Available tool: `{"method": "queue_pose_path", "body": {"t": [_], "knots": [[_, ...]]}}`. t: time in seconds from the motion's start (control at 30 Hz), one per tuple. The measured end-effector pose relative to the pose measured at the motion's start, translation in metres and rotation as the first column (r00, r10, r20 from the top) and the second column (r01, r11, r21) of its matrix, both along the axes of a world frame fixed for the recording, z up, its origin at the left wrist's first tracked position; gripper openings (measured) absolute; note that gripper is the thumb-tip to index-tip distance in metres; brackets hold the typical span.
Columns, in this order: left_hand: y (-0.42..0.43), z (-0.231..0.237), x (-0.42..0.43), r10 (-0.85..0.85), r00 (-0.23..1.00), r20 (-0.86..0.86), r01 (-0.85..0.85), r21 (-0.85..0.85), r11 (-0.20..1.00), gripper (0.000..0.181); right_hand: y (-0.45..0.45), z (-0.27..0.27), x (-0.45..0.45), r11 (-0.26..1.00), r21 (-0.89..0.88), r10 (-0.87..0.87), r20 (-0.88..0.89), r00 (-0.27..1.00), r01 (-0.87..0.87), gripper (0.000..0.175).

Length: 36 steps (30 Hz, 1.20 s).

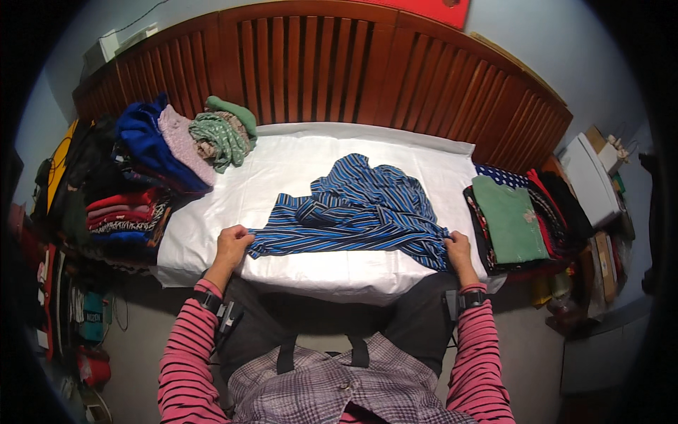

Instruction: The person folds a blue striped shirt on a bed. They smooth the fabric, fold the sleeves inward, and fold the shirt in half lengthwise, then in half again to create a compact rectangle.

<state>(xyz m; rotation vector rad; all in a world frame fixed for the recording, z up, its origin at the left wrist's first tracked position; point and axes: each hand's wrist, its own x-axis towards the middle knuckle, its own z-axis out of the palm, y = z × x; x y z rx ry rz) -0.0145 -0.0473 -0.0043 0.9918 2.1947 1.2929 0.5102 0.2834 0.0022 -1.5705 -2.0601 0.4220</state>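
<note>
A blue garment with black and white stripes (365, 212) lies on a white sheet (318, 270), its far part bunched in loose folds and its near edge drawn out sideways. My left hand (233, 244) pinches the garment's near left corner between thumb and fingers. At the opposite end, my right hand (457, 249) grips the near right edge, where some cloth hangs down beside it. Both hands are near the front of the sheet, above my knees.
Piled clothes (127, 212) and rumpled blue, pink and green ones (222, 132) are at the left. Folded clothes, a green top (511, 220) uppermost, lie at the right. A slatted wooden headboard (318, 69) rises behind. A red container (94, 365) stands low at the left.
</note>
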Motion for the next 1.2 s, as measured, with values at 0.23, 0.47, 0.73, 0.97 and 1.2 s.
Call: {"method": "queue_pose_path", "body": {"t": [0.23,0.47,0.73,0.97,1.2], "knots": [[-0.010,0.045,-0.018,0.030,0.989,0.147,-0.057,0.184,0.981,0.010,0.018,0.065,-0.004,0.984,-0.010,0.174,-0.148,0.974,-0.177,0.016],[-0.016,0.129,-0.046,0.008,0.995,0.104,-0.038,0.287,0.957,0.008,0.038,0.148,-0.003,0.929,-0.089,0.261,-0.532,0.805,-0.360,0.005],[-0.037,0.138,-0.043,-0.088,0.973,0.212,0.010,0.345,0.939,0.008,0.004,0.158,0.002,0.909,-0.204,0.221,-0.507,0.833,-0.365,0.007],[-0.058,0.101,-0.029,-0.088,0.943,0.322,-0.014,0.300,0.954,0.004,-0.026,0.111,0.023,0.824,-0.393,0.194,-0.479,0.856,-0.407,0.005],[-0.067,0.084,-0.022,-0.071,0.949,0.307,-0.009,0.251,0.968,0.005,-0.054,0.098,0.035,0.784,-0.495,0.222,-0.341,0.913,-0.375,0.005]]}}
